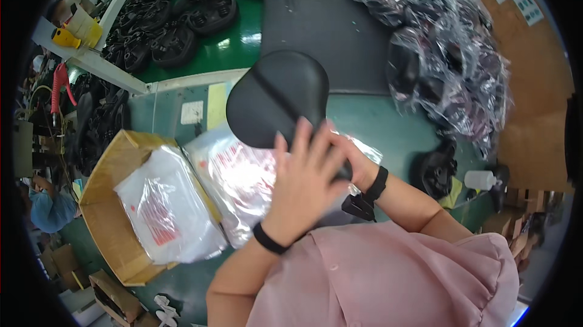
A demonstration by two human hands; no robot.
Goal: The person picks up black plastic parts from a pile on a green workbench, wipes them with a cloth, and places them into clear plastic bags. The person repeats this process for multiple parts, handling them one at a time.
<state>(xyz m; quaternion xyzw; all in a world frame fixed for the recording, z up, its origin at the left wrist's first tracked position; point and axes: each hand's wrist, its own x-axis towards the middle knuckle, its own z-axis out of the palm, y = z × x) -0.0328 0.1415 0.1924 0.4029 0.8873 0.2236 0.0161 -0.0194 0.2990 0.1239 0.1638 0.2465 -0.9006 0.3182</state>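
A black bicycle saddle [282, 96] is held up in front of me, its wide end pointing away and its narrow nose toward me. My right hand [357, 158] grips the saddle near the nose from the right side; some of its fingers are hidden behind my left hand. My left hand [306, 172] is spread over the near part of the saddle, slightly blurred; whether it touches the surface I cannot tell. Beneath the saddle lies a stack of clear plastic bags [237, 172] with red print.
At left, a cardboard box [100, 205] holds more plastic bags. Plastic-wrapped saddles [449, 54] are heaped at the far right, with a loose saddle [434, 169] underside up nearer. Several black saddles [173, 41] lie on the green surface beyond. A white bottle [480, 180] lies at right.
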